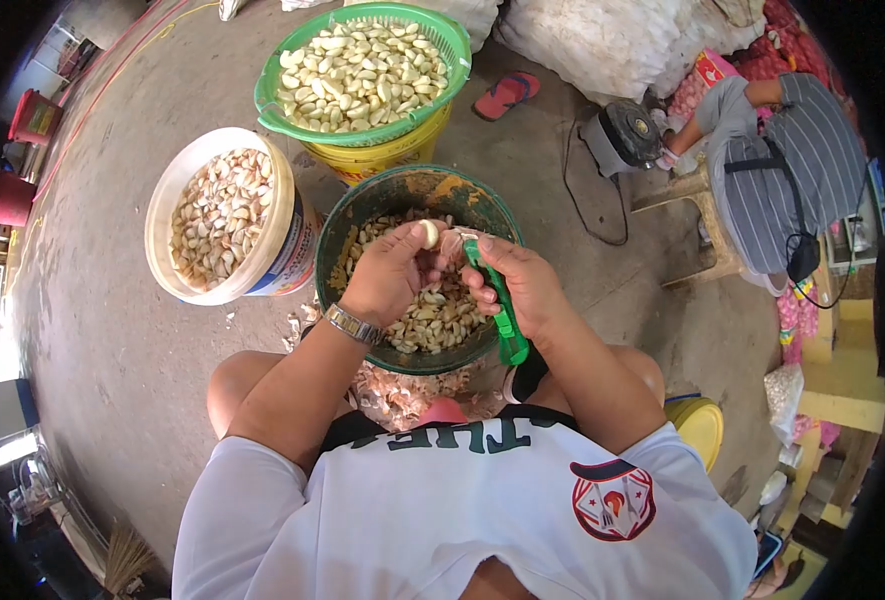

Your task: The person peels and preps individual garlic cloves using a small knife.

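Note:
Between the thumb and fingers of my left hand is a pale peeled garlic clove. My right hand is closed around a green box cutter, its blade end close to the fingers of my left hand. A strip of papery garlic skin shows between the two hands. Both hands are over a dark green tub that holds many unpeeled garlic cloves.
A white bucket of unpeeled cloves stands left. Behind, a green basket of peeled cloves rests on a yellow bucket. Garlic skins litter the floor before me. A person sits at the right, near a slipper.

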Demonstrator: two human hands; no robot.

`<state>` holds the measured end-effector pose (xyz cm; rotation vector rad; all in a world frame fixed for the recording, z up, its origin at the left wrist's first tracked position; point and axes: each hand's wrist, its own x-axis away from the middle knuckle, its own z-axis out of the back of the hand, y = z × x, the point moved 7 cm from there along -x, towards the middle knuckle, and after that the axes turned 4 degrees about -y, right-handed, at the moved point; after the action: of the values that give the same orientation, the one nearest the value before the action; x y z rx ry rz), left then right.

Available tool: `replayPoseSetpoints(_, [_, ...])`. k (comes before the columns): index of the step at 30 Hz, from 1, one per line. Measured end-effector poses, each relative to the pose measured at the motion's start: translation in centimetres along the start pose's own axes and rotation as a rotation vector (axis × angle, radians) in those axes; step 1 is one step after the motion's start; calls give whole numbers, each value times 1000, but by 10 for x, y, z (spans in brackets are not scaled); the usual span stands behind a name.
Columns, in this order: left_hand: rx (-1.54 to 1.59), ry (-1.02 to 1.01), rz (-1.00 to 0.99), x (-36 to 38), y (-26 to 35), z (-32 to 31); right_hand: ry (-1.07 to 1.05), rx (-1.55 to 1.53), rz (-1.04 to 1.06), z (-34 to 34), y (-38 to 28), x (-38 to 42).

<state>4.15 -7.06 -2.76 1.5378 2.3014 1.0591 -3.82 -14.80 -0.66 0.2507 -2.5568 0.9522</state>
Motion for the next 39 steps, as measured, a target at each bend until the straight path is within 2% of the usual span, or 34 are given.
replayPoseSetpoints(3, [127,187,-4,2,6,9,-145,76,-73,-17,1,10])
replayPoseSetpoints(6, [77,63,5,1,13,11,-358,812,-234,-23,15,19])
replayPoseSetpoints(7, [-56,78,-41,-1,20,11,-451,1037,-174,-36,16,23])
replayPoseSetpoints(10, [-842,254,-172,-3,73,9,-655,1352,26,-25,58,22])
replayPoseSetpoints(11, [-1040,355,-204,-1,103,-1,-577,1457,-241,-24,66,28])
replayPoseSetpoints(12, [-1240,456,-232,-1,128,-5,-602,1528,-290,-26,76,33])
replayPoseSetpoints(14, [-1829,650,-848,-10,177,-18,-648,1682,-380,-26,89,38])
replayPoseSetpoints(15, [-1912,685,-881,-15,176,-23,-629,1652,-458,-25,90,43])
replayPoseSetpoints(17, [-2079,748,-952,-27,171,-33,-619,1666,-411,-19,94,45])
replayPoseSetpoints(18, [-1928,614,-718,-46,149,-14,-615,1672,-385,-16,95,45])
replayPoseSetpoints(19, [-1972,405,-508,-58,117,-18,-600,1697,-397,-14,96,45])
replayPoseSetpoints(20, [-2026,126,-443,-69,74,-9,-583,1722,-410,-12,96,45])
replayPoseSetpoints(21, [-2104,-52,-250,-82,29,12,-565,1748,-425,-10,96,44])
replayPoseSetpoints(22, [-2059,-168,1,-79,-9,23,-548,1768,-423,-8,97,44])
replayPoseSetpoints(23, [-2171,-189,-17,-84,-55,60,-537,1788,-423,-5,101,45])
replayPoseSetpoints(25, [-2453,-318,338,-72,-108,93,-533,1808,-437,0,103,46])
replayPoseSetpoints(28, [-2187,59,677,-70,-108,134,-530,1807,-459,7,102,48])
replayPoseSetpoints(31, [-2107,62,793,-76,-84,146,-491,1780,-432,11,96,50])
replayPoseSetpoints(33, [-1662,89,643,-67,-65,125,-464,1739,-408,8,85,52])
replayPoseSetpoints(34, [-1440,98,564,-65,-57,117,-442,1721,-325,9,79,49])
replayPoseSetpoints(36, [-1155,67,598,-64,-64,127,-395,1681,-167,13,66,43])
replayPoseSetpoints(39, [-690,-36,555,-56,-68,112,-72,1120,-138,30,33,31])
